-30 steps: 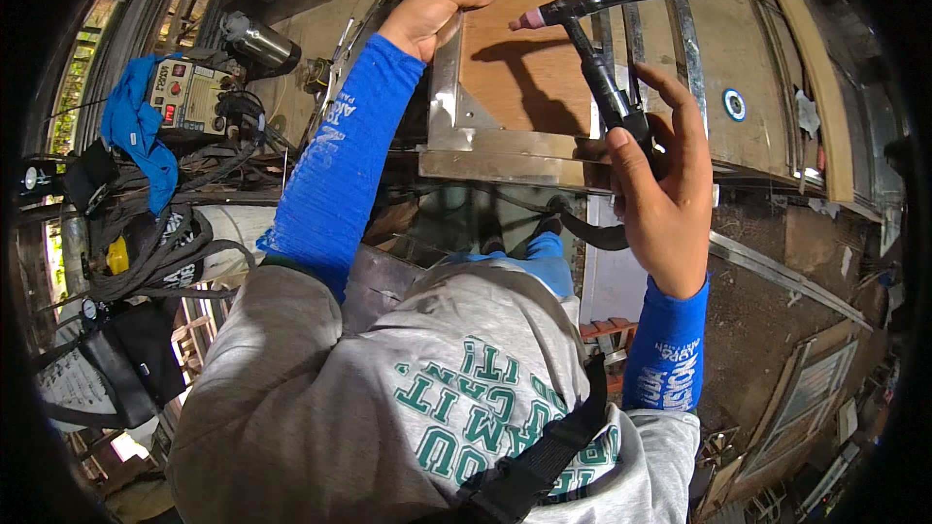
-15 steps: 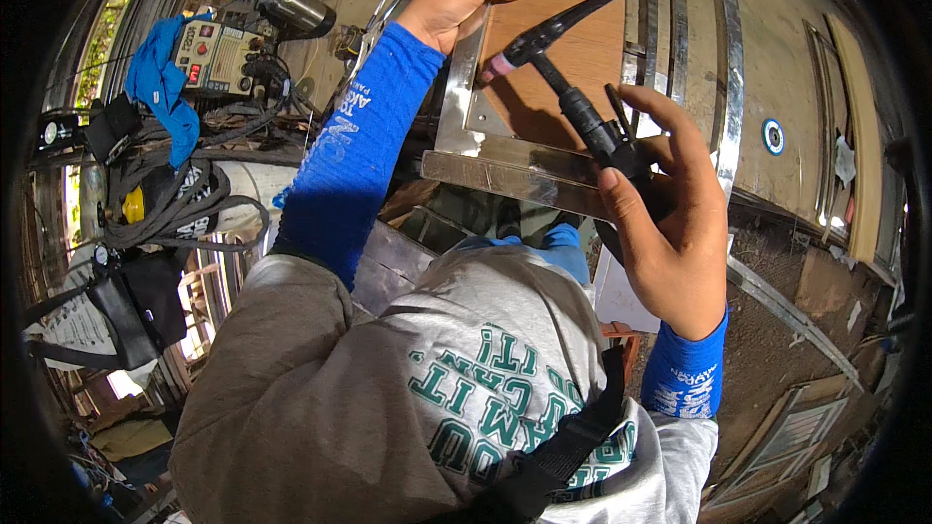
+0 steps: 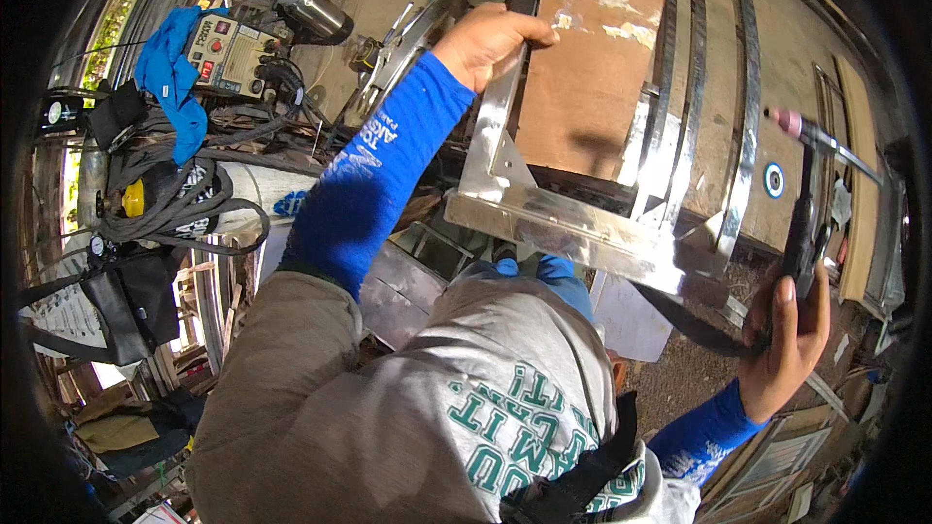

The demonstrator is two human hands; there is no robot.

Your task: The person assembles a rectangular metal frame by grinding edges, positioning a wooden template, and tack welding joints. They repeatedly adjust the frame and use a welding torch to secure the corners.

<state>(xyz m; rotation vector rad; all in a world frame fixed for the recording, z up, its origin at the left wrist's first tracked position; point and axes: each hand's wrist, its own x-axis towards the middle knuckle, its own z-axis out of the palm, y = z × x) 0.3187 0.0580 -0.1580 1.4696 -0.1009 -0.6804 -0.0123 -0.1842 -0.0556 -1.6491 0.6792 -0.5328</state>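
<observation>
My left hand (image 3: pixel 488 47) is closed round the upper left bar of a shiny metal frame (image 3: pixel 563 228), its thumb pointing right. A brown wooden board (image 3: pixel 581 87) with patches of peeled surface lies within the frame's bars. Off to the right, my right hand (image 3: pixel 791 335) grips a black TIG welding torch (image 3: pixel 806 199) by its handle, fingers wrapped round it. The torch stands upright, its pink nozzle pointing left, apart from the frame. A triangular metal plate (image 3: pixel 503 167) sits in the frame's near left corner.
At the upper left stands a welding machine (image 3: pixel 228 55) with a blue cloth (image 3: pixel 173 87) beside it. A metal tumbler (image 3: pixel 313 10) is behind it. Coiled cables (image 3: pixel 228 209) hang over a gas cylinder (image 3: pixel 277 189). A round disc (image 3: pixel 774 180) lies on the worktable at right.
My right hand has carried the torch from over the frame's corner out to the right, and the torch has turned. My left hand stays on the frame; the view has shifted slightly.
</observation>
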